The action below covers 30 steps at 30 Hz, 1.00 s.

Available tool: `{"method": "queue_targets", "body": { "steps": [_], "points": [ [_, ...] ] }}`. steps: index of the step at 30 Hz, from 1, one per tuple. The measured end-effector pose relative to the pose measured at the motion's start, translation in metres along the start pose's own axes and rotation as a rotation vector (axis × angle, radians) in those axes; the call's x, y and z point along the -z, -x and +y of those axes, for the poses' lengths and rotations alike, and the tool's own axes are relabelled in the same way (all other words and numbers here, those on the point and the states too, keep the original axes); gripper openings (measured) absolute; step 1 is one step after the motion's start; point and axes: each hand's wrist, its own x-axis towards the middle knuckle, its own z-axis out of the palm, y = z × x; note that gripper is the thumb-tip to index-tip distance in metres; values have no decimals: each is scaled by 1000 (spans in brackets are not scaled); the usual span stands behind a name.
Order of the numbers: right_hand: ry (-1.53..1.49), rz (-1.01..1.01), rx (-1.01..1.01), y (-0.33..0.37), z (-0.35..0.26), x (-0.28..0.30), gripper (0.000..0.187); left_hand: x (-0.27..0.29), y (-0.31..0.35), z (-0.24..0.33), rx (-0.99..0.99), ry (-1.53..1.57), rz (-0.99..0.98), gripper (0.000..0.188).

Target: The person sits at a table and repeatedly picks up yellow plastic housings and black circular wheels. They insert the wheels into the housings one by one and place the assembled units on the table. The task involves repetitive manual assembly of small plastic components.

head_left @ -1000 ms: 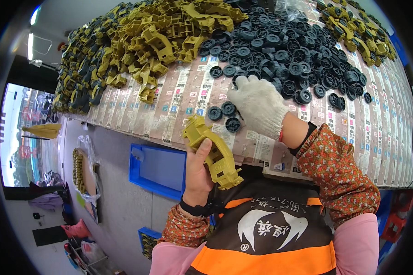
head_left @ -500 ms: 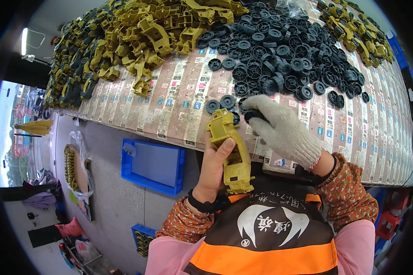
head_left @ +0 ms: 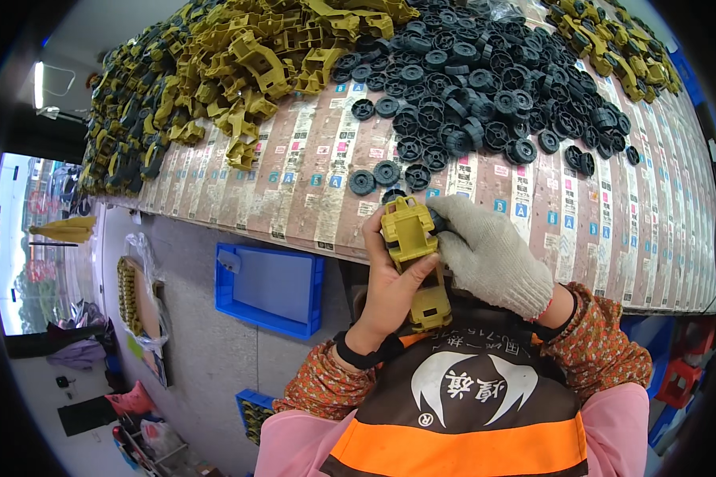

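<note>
A yellow plastic toy vehicle body (head_left: 431,306) stands nearly upright in front of my apron, and my bare left hand (head_left: 390,286) is closed round it with the thumb across its front. My right hand (head_left: 489,258), in a pale knitted glove, presses its fingertips to the upper right side of the body. Between glove and body a bit of a black wheel (head_left: 436,220) shows; the rest is hidden by the fingers. Several loose black wheels (head_left: 387,172) lie on the table just beyond my hands.
Printed sheeting covers the table (head_left: 294,187). A heap of black wheels (head_left: 469,87) lies at the back middle, yellow bodies (head_left: 254,63) left of it. Bodies with dark parts (head_left: 123,131) cover the far left; more (head_left: 612,44) lie back right. A blue tray (head_left: 269,290) sits below the table's edge.
My right hand has moved in with the wheel from beside the yellow body to its side. My left hand has turned the body and shifted it slightly right.
</note>
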Motion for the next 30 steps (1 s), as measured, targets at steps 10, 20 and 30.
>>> {"method": "queue_targets", "body": {
  "steps": [10,20,30],
  "points": [
    [304,-158,-15,-3,-17,12,37,9,11,7,-55,-254,-174,83],
    [357,-243,25,-28,-24,-3,26,29,17,10,-59,-325,-26,81],
    [1004,-279,469,-86,-16,-20,24,48,8,30,221,338,182,49]
  ]
}}
